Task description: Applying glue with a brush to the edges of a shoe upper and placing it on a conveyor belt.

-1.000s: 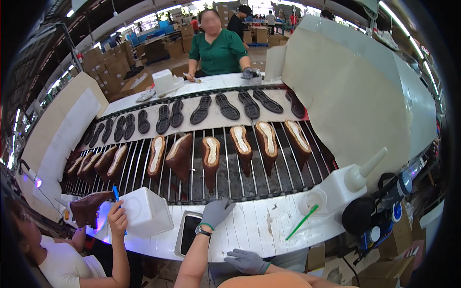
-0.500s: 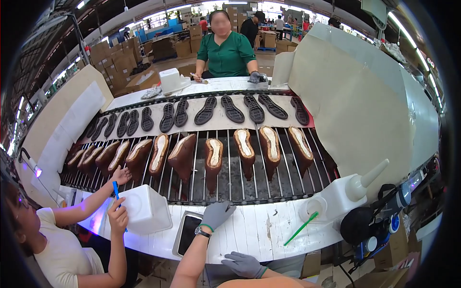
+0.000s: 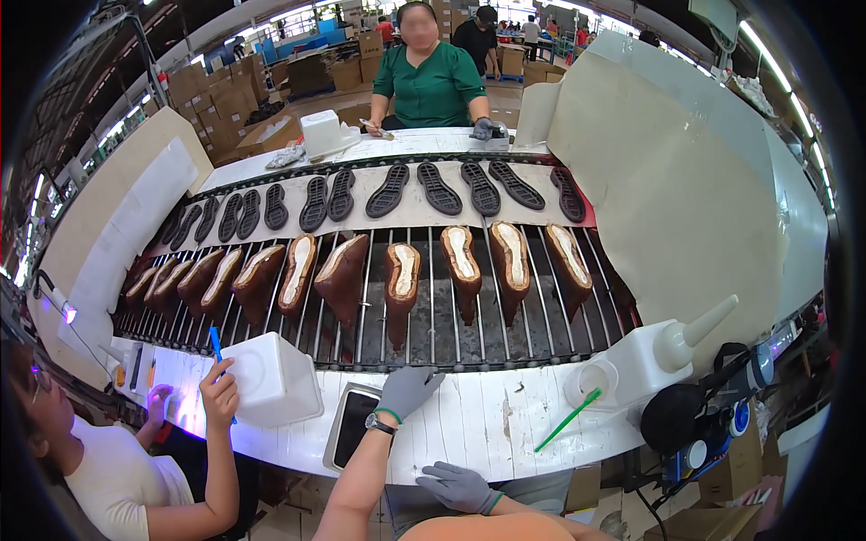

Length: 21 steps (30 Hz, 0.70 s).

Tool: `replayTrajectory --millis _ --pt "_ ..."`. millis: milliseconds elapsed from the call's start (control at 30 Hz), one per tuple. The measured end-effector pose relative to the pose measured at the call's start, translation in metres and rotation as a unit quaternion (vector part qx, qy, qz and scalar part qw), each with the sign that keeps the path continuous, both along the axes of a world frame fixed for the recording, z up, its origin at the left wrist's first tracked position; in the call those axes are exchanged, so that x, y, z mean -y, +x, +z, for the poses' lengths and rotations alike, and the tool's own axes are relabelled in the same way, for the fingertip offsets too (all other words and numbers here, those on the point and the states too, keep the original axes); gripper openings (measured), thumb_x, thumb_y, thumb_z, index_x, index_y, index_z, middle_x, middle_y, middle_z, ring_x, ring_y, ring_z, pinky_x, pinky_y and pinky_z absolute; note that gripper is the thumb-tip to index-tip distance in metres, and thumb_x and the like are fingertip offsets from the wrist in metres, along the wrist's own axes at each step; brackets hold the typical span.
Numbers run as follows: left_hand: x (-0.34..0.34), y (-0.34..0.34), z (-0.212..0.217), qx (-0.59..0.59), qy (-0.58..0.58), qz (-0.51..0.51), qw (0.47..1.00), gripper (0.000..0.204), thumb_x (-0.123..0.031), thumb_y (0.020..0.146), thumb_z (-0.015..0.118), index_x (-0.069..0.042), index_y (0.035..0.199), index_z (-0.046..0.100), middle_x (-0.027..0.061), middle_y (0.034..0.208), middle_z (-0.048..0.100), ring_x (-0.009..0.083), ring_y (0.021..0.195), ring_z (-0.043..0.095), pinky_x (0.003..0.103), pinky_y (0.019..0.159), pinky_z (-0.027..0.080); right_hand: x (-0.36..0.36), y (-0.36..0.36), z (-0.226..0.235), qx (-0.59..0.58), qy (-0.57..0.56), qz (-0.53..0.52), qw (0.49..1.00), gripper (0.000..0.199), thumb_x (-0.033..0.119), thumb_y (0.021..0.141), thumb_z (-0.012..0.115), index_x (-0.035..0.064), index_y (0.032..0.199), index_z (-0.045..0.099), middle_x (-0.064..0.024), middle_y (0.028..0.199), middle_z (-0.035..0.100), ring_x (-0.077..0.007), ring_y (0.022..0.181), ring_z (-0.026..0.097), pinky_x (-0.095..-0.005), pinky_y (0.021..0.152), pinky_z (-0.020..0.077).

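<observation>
My left hand, in a grey glove with a watch at the wrist, rests open on the white table edge beside the metal roller rack. Nothing shows in its grasp. Close to its left is a dark phone-like slab in a shallow pale tray. My right hand, gloved too, lies open at the table's near edge with its fingers stretched left. A green brush is at the right, its head against a small white cup. Brown shoe uppers on lasts stand soles-up across the rack.
Black shoe soles line the belt beyond. A white bottle with a long nozzle stands right, a white container left. A co-worker at left holds a blue brush; another in green sits opposite. Tall boards flank both sides.
The left co-worker's free hand has drawn back from the uppers to the table edge. My hands stay nearly where they were. The view has shifted slightly.
</observation>
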<state>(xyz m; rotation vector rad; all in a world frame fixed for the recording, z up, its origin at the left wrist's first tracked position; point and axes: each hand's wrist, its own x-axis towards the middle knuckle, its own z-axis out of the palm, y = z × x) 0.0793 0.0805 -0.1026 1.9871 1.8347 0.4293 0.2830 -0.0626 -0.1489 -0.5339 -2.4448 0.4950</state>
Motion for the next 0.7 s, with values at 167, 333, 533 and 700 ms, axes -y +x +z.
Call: replayTrajectory --millis 167,333,533,700 --pt "-0.001 0.000 -0.002 0.011 0.043 0.000 0.999 0.050 -0.048 0.094 0.052 -0.007 0.070 0.066 0.0138 0.067 0.065 0.0354 0.067 0.064 0.046 0.063 0.048 -0.002 0.000 0.001 0.004 0.001 0.000 1.000 0.032 0.013 0.083 0.062 0.0128 0.115 0.067 -0.0080 0.114 0.067 -0.0266 0.101 0.067 -0.0309 0.084 0.0559" --pt "-0.006 0.002 -0.002 0.004 0.035 -0.007 0.999 0.048 -0.048 0.093 0.053 -0.007 0.073 0.066 0.0141 0.067 0.065 0.0353 0.067 0.064 0.047 0.064 0.048 -0.004 0.001 0.000 -0.002 -0.005 -0.009 1.000 0.032 0.012 0.083 0.063 0.0134 0.115 0.067 -0.0075 0.114 0.067 -0.0257 0.100 0.067 -0.0309 0.083 0.0557" --pt "-0.004 -0.002 0.003 0.013 0.026 0.001 1.000 0.043 -0.045 0.093 0.055 -0.006 0.078 0.067 0.0153 0.070 0.066 0.0364 0.069 0.064 0.047 0.064 0.048 -0.005 -0.002 0.000 -0.002 -0.004 0.000 1.000 0.035 0.012 0.081 0.066 0.0139 0.115 0.067 -0.0073 0.115 0.067 -0.0257 0.101 0.066 -0.0317 0.084 0.0554" --pt "0.012 -0.022 -0.011 0.021 0.066 0.002 0.998 0.038 -0.042 0.093 0.054 -0.006 0.089 0.067 0.0190 0.082 0.068 0.0386 0.079 0.065 0.049 0.071 0.050 0.002 -0.017 0.006 0.000 -0.012 0.044 0.999 0.035 0.009 0.079 0.066 0.0138 0.114 0.068 -0.0081 0.111 0.068 -0.0276 0.097 0.066 -0.0334 0.083 0.0556"
